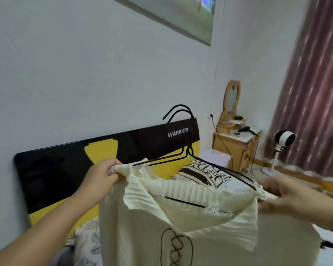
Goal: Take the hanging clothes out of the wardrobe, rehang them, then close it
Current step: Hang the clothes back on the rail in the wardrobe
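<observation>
The top point(181, 227) hangs before me over the bed — my left hand point(102, 173) and right hand point(288, 196) each pinch a shoulder, stretching it over the hangers point(188, 150) to seat it.

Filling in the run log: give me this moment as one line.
left hand: grips top shoulder | right hand: grips other shoulder | hangers: two, black, in neckline | place: over bed, wardrobe unseen

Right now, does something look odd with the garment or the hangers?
Yes. Two black wire hangers appear stacked together inside one cream knit top. The left hand and right hand grip its shoulders.
</observation>
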Tool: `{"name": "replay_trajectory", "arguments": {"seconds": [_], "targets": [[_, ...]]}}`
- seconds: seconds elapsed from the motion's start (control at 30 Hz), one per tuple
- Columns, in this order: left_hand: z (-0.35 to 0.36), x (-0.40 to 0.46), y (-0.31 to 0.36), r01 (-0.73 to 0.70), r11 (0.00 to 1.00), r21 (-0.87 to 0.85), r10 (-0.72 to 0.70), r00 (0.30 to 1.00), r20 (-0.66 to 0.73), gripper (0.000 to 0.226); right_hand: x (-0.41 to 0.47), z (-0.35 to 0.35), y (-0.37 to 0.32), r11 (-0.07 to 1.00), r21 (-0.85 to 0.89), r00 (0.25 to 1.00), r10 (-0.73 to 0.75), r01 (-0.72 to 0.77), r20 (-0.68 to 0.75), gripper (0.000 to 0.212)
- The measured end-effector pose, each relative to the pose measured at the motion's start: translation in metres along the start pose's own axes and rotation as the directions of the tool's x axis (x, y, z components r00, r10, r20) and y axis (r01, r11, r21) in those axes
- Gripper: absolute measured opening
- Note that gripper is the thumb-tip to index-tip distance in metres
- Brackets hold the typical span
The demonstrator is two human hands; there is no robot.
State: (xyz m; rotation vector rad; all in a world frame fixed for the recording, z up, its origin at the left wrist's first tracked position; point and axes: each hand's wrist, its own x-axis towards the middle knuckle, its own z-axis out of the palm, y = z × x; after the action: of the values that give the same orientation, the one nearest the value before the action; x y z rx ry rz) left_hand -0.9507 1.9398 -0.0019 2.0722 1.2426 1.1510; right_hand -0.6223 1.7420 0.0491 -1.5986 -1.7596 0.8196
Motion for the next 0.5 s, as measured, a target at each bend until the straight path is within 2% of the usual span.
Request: {"name": "replay_trajectory", "arguments": {"seconds": [0.07,0.2,0.3,0.37,0.5], "targets": [[-0.027,-0.017,-0.010,0.022,0.999,0.040,-0.021,0.999,-0.026,0.024,0.008,0.013,-0.009,0.995,0.093,0.996,-0.039,0.032,0.075,0.060],[-0.083,-0.055,-0.028,0.088,0.991,0.103,-0.077,0.991,-0.106,0.025,0.023,0.052,-0.038,0.972,0.221,0.971,-0.124,0.078,0.203,0.036],[-0.127,-0.091,-0.042,0.158,0.977,0.141,-0.135,0.978,-0.159,0.024,0.031,0.087,-0.056,0.961,0.248,0.955,-0.180,0.121,0.234,0.052],[-0.156,-0.117,-0.052,0.206,0.960,0.189,-0.170,0.966,-0.194,0.025,0.034,0.113,-0.070,0.933,0.334,0.926,-0.239,0.135,0.292,0.065],[-0.211,-0.174,-0.066,0.322,0.919,0.227,-0.255,0.926,-0.278,0.024,0.032,0.167,-0.108,0.839,0.535,0.821,-0.376,0.105,0.429,0.057]]}}
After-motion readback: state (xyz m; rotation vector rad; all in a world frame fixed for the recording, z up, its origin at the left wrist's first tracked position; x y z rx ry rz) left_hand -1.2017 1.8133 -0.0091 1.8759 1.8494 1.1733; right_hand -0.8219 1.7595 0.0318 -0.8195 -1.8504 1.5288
